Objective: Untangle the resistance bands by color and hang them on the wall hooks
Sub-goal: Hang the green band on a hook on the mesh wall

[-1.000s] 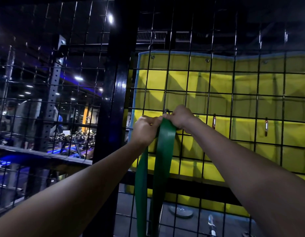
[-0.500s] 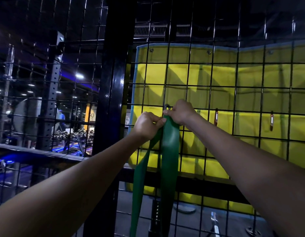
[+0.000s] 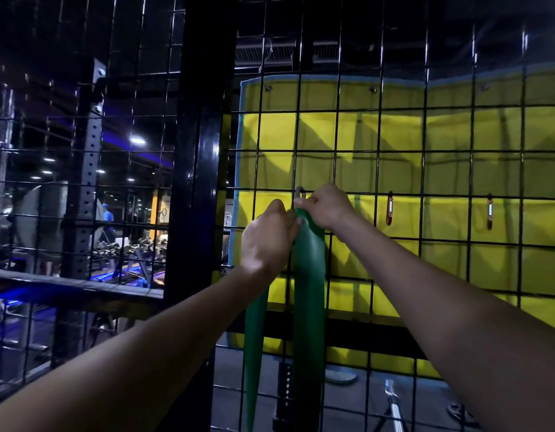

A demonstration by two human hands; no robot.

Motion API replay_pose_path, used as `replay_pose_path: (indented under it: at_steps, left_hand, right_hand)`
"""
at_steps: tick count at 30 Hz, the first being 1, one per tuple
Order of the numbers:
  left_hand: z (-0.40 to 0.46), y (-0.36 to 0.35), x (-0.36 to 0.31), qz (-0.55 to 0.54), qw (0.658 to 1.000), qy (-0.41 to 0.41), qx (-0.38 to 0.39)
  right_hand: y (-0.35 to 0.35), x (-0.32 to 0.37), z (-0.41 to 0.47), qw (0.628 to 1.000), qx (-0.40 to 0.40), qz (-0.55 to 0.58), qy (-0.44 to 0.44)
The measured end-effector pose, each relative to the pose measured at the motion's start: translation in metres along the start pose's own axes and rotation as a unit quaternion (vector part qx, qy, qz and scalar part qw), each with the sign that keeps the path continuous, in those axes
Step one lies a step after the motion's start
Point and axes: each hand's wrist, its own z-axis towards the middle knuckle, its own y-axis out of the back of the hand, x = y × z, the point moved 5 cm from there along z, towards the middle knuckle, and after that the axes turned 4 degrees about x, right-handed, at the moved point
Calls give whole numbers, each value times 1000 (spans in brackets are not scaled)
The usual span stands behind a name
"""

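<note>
My right hand (image 3: 327, 207) pinches top of green band (image 3: 308, 275), right at grey hook (image 3: 299, 193) on wire wall (image 3: 425, 169). My left hand (image 3: 266, 238) grips band just below. Band hangs straight down. Hook sits just above band top, right hand nearer.

A black wire grid (image 3: 403, 169) fixed to a thick black post (image 3: 201, 169) fronted a dim gym. Behind it hung a yellow mat (image 3: 441, 138) with a blue edge. To the left, ceiling lights (image 3: 137, 140) shone over a perforated rack upright (image 3: 88, 169) and rows of dumbbells (image 3: 136, 246).
</note>
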Motion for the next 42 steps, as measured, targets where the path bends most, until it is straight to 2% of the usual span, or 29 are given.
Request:
replay_pose_path:
  at_steps: [7, 10, 13, 17, 19, 23, 25, 31, 34, 38, 42]
  left_hand:
    - [-3, -1, -6, -25, 999, -30, -12]
    - [-1, -1, -5, -34, 999, -19, -9]
    - [3, -3, 1, -65, 998, 6, -4]
    - [3, 6, 3, -142, 990, -17, 2]
    - [6, 15, 6, -232, 973, 11, 5]
    - [14, 12, 9, -379, 912, 142, 62]
    - [18, 10, 8, -371, 907, 176, 90]
    - [29, 18, -5, -270, 936, 144, 176]
    - [32, 21, -8, -239, 951, 126, 150]
    - [30, 20, -5, -277, 946, 132, 107]
    - [27, 19, -7, -318, 926, 145, 139]
  right_hand:
    - [-2, 0, -8, 998, 21, 63, -6]
    - [-2, -2, -8, 996, 35, 86, -14]
    - [-5, -4, -9, 990, 58, 129, -18]
    - [-4, -4, -13, 984, 88, 152, -4]
    - [-3, -3, -15, 980, 102, 170, -7]
    - [-3, -6, -15, 966, 116, 230, -24]
    - [-4, -8, -16, 957, 123, 259, -35]
    - [-6, -12, -18, 928, 139, 344, -45]
    - [-7, -14, -22, 914, 132, 382, -48]
    - [-10, -15, -19, 913, 123, 387, -49]
    - [-8, -14, -16, 918, 127, 373, -49]
